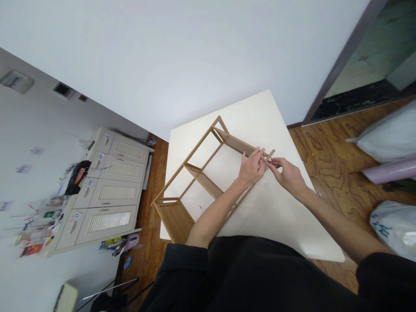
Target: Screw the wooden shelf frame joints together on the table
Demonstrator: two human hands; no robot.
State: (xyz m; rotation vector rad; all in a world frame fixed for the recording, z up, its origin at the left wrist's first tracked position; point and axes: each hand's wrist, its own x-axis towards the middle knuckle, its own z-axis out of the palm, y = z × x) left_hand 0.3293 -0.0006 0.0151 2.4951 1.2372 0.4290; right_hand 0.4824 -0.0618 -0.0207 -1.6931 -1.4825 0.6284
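A light-brown wooden shelf frame (208, 183) with several boards lies on its side on a white table (279, 221). My left hand (251, 170) is closed around the frame's right end, near a short crosspiece (269, 155), with the thumb raised apart from the fingers. Fingertips of my right hand (288, 177) are pinched together against the same corner from the right. Whatever sits between them is too small and covered to make out. A tiny dark piece (200, 207) shows on the tabletop through the frame's opening.
The table's far edge runs along a white wall (169, 65). To the left stands a white cabinet (112, 190) with cluttered items on top. Plastic-wrapped bundles (386, 138) and a pink roll (390, 170) lie on the wooden floor (328, 147) at right, near a doorway.
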